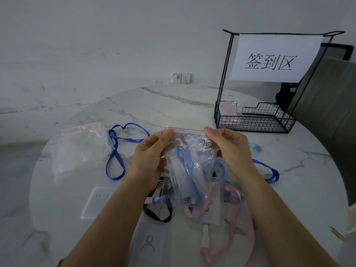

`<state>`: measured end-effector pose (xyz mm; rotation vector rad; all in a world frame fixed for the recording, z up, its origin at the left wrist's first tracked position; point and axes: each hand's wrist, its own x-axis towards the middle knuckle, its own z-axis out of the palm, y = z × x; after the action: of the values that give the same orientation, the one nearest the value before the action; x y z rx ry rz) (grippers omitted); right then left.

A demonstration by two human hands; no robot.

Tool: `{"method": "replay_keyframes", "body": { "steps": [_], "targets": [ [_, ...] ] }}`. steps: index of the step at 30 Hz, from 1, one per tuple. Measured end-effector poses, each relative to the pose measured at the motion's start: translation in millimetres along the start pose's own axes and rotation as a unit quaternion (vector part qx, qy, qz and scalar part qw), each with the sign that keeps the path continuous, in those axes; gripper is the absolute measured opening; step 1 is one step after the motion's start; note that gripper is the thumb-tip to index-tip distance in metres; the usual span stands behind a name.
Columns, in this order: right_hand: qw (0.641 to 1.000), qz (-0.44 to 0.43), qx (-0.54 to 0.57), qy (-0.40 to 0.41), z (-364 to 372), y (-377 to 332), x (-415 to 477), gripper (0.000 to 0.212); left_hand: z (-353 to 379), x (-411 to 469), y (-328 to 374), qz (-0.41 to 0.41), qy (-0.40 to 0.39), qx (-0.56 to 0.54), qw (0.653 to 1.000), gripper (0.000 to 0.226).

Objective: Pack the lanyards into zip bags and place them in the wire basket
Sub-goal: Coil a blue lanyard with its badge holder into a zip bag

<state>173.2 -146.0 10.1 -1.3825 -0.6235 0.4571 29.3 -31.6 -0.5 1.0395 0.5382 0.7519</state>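
Lots is tough to read here. The pile under the zip bag is mostly covered by the bag and both wrists, so I only catch bits of a black lanyard, a pink lanyard and a dark blue lanyard poking out past the right arm. In the wire basket there's what looks like a bagged pink lanyard, blurry through the mesh.

The zip bag is clear and crinkled, with a red strip along the top. It's held above the marble table, nearer me than the basket, with a light blue lanyard bunched inside. The left hand pinches its top left corner and the right hand pinches the top right, fingers curled. Can't tell if it's sealed.
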Motion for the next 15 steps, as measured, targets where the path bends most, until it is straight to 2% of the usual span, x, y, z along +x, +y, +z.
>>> {"method": "replay_keyframes", "body": {
  "steps": [6, 11, 15],
  "targets": [
    [0.995, -0.042, 0.036, -0.083, -8, -3, 2, 0.022, 3, -6, -1, 0.063, -0.008, 0.022, 0.998, 0.023],
    [0.979, -0.097, -0.043, -0.176, -14, -5, 2, 0.025, 10, -11, 0, 0.137, -0.044, 0.116, 0.983, 0.011],
    [0.971, -0.117, -0.092, -0.188, -15, -3, 1, 0.016, 13, -12, 0, 0.194, -0.060, 0.166, 0.965, 0.014]
  ]
}}
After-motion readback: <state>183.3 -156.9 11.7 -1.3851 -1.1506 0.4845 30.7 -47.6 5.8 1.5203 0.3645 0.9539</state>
